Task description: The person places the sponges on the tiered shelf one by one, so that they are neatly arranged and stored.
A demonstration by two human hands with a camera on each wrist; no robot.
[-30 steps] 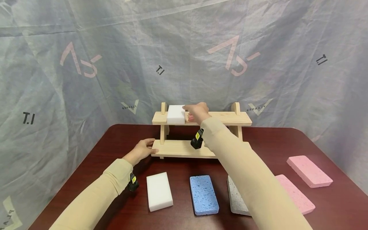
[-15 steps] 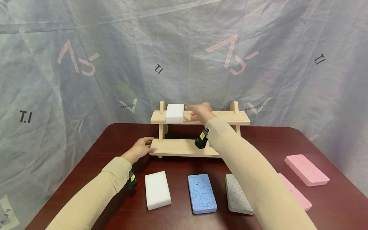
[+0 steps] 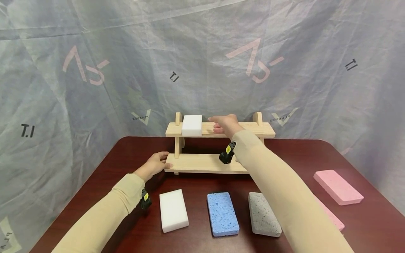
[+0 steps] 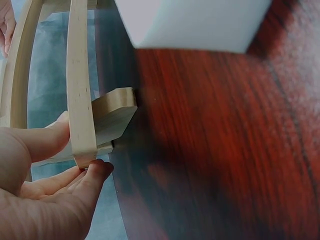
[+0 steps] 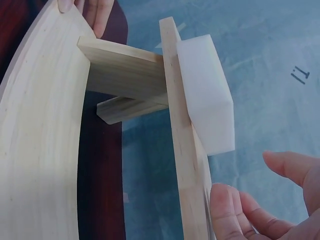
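Toward the left end of the upper shelf [image 3: 261, 130] of a wooden rack [image 3: 177, 147], a white block [image 3: 192, 125] lies flat. Just right of it, the right hand [image 3: 227, 123] has thumb and fingers apart, clear of the block; keeping them wide should avoid nudging it. The left hand [image 3: 155, 163] pinches the left end of the lower shelf [image 3: 199, 162]; a light, even grip should steady things best. Nearer, on the desk [image 3: 126, 154], lie another white block [image 3: 174, 211], a blue sponge [image 3: 223, 214] and a grey sponge [image 3: 263, 214].
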